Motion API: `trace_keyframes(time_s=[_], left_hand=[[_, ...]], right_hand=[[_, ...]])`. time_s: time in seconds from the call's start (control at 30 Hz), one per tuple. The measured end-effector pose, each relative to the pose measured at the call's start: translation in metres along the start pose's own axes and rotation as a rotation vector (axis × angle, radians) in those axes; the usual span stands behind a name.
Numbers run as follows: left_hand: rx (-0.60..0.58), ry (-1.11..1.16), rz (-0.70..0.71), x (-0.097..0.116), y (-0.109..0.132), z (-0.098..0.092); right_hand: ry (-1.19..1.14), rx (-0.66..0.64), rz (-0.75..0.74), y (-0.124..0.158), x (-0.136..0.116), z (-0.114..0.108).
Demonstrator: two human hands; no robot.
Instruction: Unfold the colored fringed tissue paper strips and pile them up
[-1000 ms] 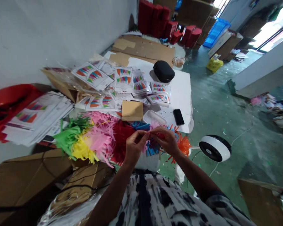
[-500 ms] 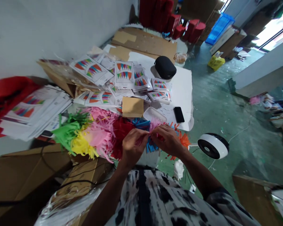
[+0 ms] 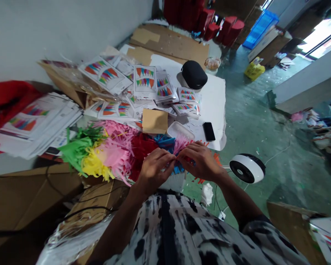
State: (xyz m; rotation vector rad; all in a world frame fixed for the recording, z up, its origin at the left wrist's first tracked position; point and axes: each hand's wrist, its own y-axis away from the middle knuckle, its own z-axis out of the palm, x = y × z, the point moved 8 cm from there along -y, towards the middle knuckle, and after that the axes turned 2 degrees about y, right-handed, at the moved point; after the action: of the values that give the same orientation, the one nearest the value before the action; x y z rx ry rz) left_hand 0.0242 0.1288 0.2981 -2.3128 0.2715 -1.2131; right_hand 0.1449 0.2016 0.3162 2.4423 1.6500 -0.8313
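Between my two hands, a pink paper tassel (image 3: 181,142) fans its fringe away from me. My left hand (image 3: 156,166) is closed, pinching the tassel's near end with thumb and fingertips. From the other side my right hand (image 3: 199,159) closes on the same end, its fingertips touching or nearly touching the left ones. What the fingertips cover is hidden. Under and around the hands lie blue fringed paper (image 3: 165,141) and red fringed paper (image 3: 143,149). Orange strips (image 3: 217,159) show past my right wrist. Further left are pink fringe (image 3: 110,156), yellow fringe (image 3: 95,165) and green fringe (image 3: 76,152).
Beyond the fringes lie a small cardboard box (image 3: 155,121), a white tray (image 3: 180,129), a phone (image 3: 209,131), a black case (image 3: 194,74) and packets with printed cards (image 3: 145,82). A white-and-black fan (image 3: 247,168) stands right. Cardboard boxes (image 3: 33,202) sit at lower left.
The pink tassel's fringe now stands out more plainly between my hands. Both hands stay close together with small finger shifts. The whole view has shifted slightly.
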Motion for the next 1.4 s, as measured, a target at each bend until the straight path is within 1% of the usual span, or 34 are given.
trace_keyframes(time_s=[0.1, 0.23, 0.33, 0.43, 0.53, 0.67, 0.73, 0.83, 0.93, 1.0, 1.2, 1.3, 1.4], left_hand=[[-0.037, -0.022, -0.020, -0.001, 0.001, 0.002], [0.023, 0.015, -0.102, -0.009, 0.007, 0.001], [0.072, 0.095, -0.210, -0.019, 0.014, 0.003], [0.076, 0.214, -0.293, -0.029, 0.021, 0.009], [0.081, 0.278, -0.336, -0.035, 0.026, 0.013], [0.086, 0.319, -0.363, -0.038, 0.029, 0.015], [0.091, 0.321, -0.389, -0.040, 0.030, 0.014], [0.088, 0.342, -0.424, -0.045, 0.035, 0.017], [0.022, 0.386, -0.473, -0.050, 0.044, 0.028], [-0.071, 0.407, -0.511, -0.051, 0.054, 0.040], [-0.342, 0.452, -0.595, -0.052, 0.096, 0.073], [-0.432, 0.473, -0.615, -0.054, 0.113, 0.083], [-0.469, 0.489, -0.630, -0.056, 0.120, 0.092]], right_hand=[[-0.023, 0.002, 0.021, 0.001, 0.001, 0.001], [-0.046, 0.035, 0.063, 0.004, 0.004, 0.005], [-0.041, 0.050, 0.086, 0.005, 0.006, 0.011], [-0.051, 0.037, 0.100, 0.006, 0.008, 0.018], [-0.089, 0.017, 0.118, 0.008, 0.011, 0.023], [-0.122, 0.037, 0.169, 0.010, 0.018, 0.025], [-0.172, 0.050, 0.186, 0.010, 0.021, 0.026], [-0.370, 0.058, 0.247, 0.012, 0.028, 0.031], [-0.543, 0.057, 0.370, 0.022, 0.039, 0.044], [-0.583, 0.039, 0.425, 0.033, 0.044, 0.056], [-0.609, -0.098, 0.470, 0.073, 0.047, 0.094], [-0.651, -0.157, 0.509, 0.088, 0.049, 0.101], [-0.642, -0.192, 0.525, 0.094, 0.050, 0.099]])
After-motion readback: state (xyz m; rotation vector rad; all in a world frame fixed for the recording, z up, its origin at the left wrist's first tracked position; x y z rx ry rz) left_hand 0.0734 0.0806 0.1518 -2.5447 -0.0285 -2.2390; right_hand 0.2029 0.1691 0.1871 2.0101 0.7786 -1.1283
